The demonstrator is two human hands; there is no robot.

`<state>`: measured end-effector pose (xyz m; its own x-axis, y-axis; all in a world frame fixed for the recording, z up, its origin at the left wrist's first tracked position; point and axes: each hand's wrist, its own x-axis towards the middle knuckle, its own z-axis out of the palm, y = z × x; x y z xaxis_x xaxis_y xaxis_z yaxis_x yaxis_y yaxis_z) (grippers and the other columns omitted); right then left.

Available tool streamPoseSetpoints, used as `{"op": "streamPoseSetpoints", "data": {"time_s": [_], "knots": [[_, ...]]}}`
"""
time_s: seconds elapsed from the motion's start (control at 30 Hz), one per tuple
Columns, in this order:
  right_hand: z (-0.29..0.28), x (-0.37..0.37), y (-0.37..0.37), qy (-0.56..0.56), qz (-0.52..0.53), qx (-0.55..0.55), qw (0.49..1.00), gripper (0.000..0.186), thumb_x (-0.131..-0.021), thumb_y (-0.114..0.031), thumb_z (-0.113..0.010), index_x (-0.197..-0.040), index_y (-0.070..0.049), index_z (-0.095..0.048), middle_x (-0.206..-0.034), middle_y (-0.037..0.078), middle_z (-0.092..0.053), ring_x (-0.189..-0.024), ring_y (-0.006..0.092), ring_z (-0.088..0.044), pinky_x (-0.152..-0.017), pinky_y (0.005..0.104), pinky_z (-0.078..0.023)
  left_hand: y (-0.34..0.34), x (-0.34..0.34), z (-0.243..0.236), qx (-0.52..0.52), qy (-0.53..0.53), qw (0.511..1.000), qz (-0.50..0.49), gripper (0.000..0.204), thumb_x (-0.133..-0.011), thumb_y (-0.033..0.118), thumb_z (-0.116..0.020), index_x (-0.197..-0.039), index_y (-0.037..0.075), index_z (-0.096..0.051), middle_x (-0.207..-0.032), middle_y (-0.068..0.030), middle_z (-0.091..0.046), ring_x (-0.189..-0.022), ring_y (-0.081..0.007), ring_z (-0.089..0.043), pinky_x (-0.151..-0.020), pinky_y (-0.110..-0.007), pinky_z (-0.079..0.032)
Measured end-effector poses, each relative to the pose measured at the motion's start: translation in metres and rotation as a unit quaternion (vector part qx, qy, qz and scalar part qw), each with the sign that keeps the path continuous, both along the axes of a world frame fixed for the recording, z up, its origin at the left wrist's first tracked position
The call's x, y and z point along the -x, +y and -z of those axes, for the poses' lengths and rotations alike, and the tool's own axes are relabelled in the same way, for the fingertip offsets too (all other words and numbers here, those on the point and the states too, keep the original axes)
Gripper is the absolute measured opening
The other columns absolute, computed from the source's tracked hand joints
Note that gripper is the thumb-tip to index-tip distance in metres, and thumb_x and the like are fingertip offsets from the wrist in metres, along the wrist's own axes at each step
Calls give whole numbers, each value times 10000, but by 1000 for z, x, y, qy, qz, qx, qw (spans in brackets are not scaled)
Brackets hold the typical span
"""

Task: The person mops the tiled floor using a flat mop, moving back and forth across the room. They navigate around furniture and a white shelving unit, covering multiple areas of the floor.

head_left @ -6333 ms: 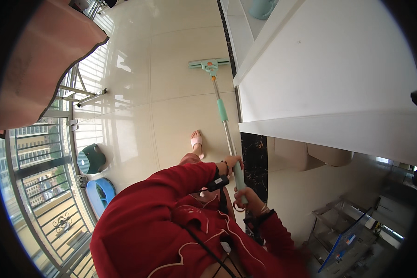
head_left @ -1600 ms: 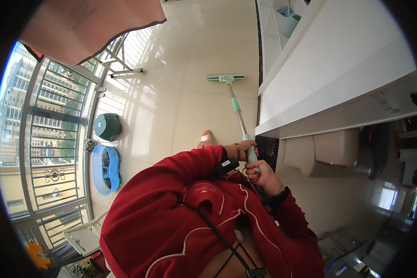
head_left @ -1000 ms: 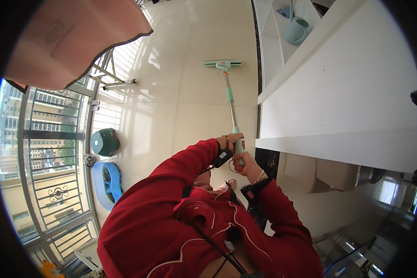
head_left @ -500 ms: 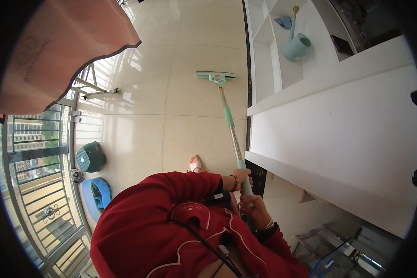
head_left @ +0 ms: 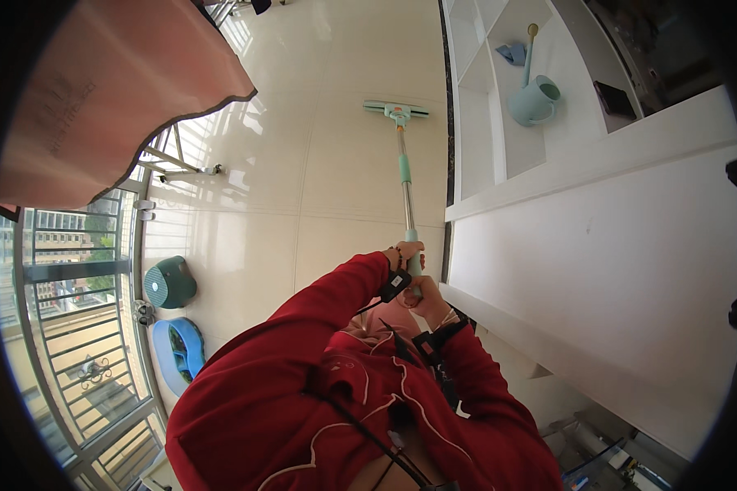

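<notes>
A mop [head_left: 407,196] with a pale green head and a silver pole stretches out ahead of me. Its flat, wide head [head_left: 395,110] rests on the beige tiled floor near the white shelving. My left hand [head_left: 408,252] wraps round the green grip of the pole. Just below it, closer to my body, my right hand [head_left: 425,298] is closed on the handle's lower end. Dark bands circle both wrists, over or beside red sleeves.
White shelving [head_left: 540,180] runs along the right, with a pale green watering can [head_left: 534,101] in one compartment. At left stand a green stool [head_left: 170,282] and a blue tub [head_left: 178,353] beside a barred window [head_left: 78,327]. A pink cover [head_left: 131,98] hangs at upper left over a wheeled rack [head_left: 180,164].
The mop has slid forward, away from me, its head moving up and slightly right in view. Both my hands have pushed forward with it, still gripping the handle.
</notes>
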<state>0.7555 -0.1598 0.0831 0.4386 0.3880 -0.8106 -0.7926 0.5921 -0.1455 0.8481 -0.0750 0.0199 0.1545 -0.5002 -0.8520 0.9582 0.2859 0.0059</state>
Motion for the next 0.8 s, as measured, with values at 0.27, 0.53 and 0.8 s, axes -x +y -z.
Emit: {"op": "streamPoseSetpoints", "data": {"time_s": [0.27,0.53,0.8], "knots": [[-164,-25,-76,-12,11,-102,995,132,-660,25,-430,-755,-54,-381,-529,5,-339,-396,87,-306,-361,203,-235,-57,-4,-108,146,0,989,-36,169,-784,117,-533,-813,42,-385,-703,-67,-480,-643,-199,-505,-665,-385,-463],[-123,-59,-81,-77,-42,30,996,208,-601,33,-458,-767,-72,-389,-542,24,-380,-386,113,-337,-346,220,-250,-66,-45,-82,74,9,997,-19,140,-763,113,-514,-784,34,-400,-657,-74,-460,-577,-210,-484,-597,-389,-461],[-26,-190,-37,58,-52,23,997,208,-594,-19,-500,-704,-98,-341,-509,-2,-352,-361,103,-333,-316,197,-219,-31,-177,-8,-27,12,999,24,132,-761,150,-531,-723,67,-436,-591,-33,-484,-550,-156,-491,-578,-340,-454]]}}
